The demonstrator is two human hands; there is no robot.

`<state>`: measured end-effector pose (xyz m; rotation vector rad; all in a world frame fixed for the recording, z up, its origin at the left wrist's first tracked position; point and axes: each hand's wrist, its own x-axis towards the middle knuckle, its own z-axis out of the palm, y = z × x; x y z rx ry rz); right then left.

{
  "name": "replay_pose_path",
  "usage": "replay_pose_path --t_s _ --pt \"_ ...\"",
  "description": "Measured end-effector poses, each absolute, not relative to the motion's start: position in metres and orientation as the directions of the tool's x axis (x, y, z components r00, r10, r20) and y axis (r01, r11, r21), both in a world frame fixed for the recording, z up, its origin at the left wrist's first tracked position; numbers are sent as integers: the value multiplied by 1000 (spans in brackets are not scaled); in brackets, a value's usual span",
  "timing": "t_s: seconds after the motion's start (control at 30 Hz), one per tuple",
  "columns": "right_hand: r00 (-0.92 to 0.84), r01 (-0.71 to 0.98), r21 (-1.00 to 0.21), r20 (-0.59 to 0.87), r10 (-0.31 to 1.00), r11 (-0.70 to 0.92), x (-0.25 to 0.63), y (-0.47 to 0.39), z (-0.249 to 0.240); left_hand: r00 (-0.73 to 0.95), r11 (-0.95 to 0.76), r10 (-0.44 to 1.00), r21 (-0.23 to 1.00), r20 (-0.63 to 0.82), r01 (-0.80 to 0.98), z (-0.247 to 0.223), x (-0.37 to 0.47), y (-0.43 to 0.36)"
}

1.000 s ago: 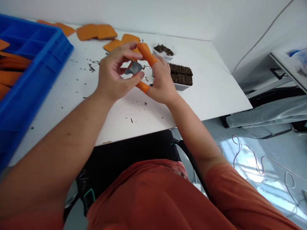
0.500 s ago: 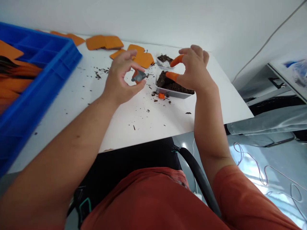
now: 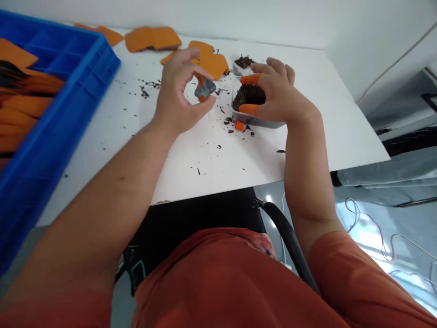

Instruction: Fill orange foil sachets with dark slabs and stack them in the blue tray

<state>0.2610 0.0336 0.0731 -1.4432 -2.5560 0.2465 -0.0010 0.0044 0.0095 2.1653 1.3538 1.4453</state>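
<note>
My left hand (image 3: 182,93) pinches a small bent piece (image 3: 205,89), grey on one face and orange on its edge, between thumb and forefinger above the table. Orange finger covers sit on the thumb and forefinger of my right hand (image 3: 273,93). Those two fingers are spread apart over a clear plastic tub (image 3: 262,122) of dark brown strips (image 3: 253,94). Whether the fingertips touch the strips I cannot tell. Behind it, a second tub (image 3: 241,70) holds loose dark scraps. A small orange bit (image 3: 239,126) lies before the nearer tub.
A blue divided crate (image 3: 85,82) at the left holds orange and dark pieces (image 3: 27,107). Flat orange pieces (image 3: 152,38) lie along the back of the white table (image 3: 184,159). Dark crumbs (image 3: 145,89) are scattered about. A chair armrest (image 3: 287,241) stands below the table edge.
My right hand has come down over the nearer tub, its thumb and forefinger now on either side of dark strips. My left hand keeps its pinch on the grey-and-orange piece. The view has shifted slightly.
</note>
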Motion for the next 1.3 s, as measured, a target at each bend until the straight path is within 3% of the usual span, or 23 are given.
replay_pose_path --t_s 0.27,0.53,1.0,1.3 --pt "-488 772 -360 191 852 523 259 36 64 31 -452 830 639 557 622 5 -7 7" --pt "-477 791 -289 259 840 539 257 29 72 81 -474 837 640 542 605 5 -4 7" --pt "-428 739 -379 375 822 557 253 28 64 41 -371 894 685 446 628 2 -4 5" --pt "-453 724 -444 271 849 528 258 43 56 75 -370 907 700 415 611 13 4 -6"
